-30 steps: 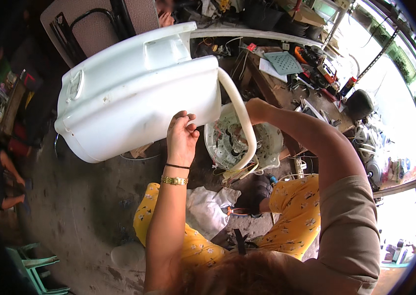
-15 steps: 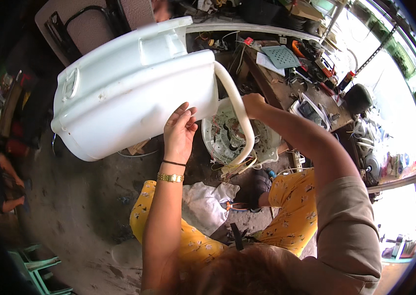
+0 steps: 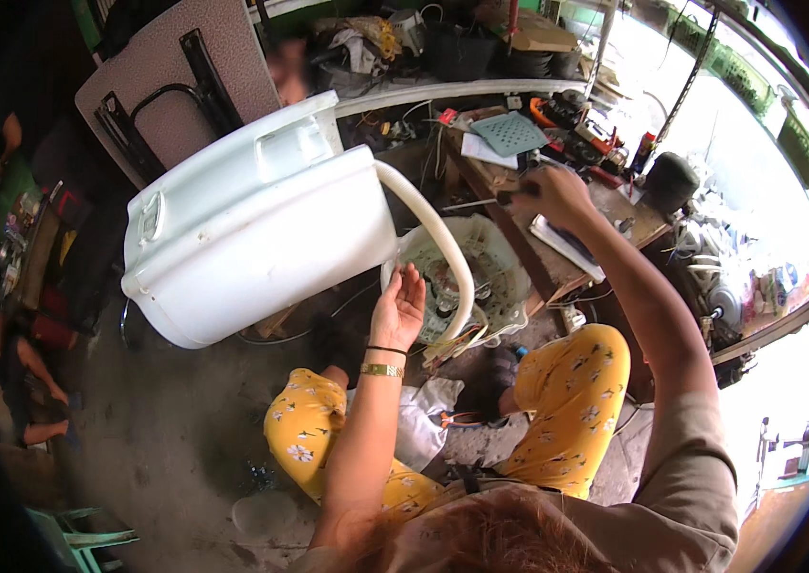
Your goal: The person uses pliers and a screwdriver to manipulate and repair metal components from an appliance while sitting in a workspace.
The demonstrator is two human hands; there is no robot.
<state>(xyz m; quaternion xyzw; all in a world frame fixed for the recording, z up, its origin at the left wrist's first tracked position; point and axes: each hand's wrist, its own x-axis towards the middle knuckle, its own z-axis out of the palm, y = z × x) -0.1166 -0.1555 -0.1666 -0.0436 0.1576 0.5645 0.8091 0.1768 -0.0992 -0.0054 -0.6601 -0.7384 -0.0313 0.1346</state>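
Note:
A large white plastic appliance housing (image 3: 261,258) lies on its side at left centre, possibly a washing machine's. From its right end a ribbed cream drain hose (image 3: 431,218) curves down over a round pale plastic base (image 3: 505,272) with grimy inner parts and loose wires. My left hand (image 3: 403,304) is open, palm up, beside the housing's lower right corner and the base's left edge; it holds nothing I can see. My right hand (image 3: 562,198) is closed around the dark handle of a screwdriver (image 3: 469,204), raised above the base and the bench edge, its thin shaft pointing left.
A cluttered wooden bench (image 3: 481,177) at right carries a perforated pale-blue plate (image 3: 510,134), tools and a dark round object (image 3: 669,181). A folded table (image 3: 185,72) leans behind the housing. A white cloth (image 3: 422,420) and orange-handled pliers (image 3: 457,418) lie between my legs.
My right hand has risen from the base's rim to above the bench edge, and the screwdriver now shows. My left hand has shifted right and down relative to the housing. The view has shifted.

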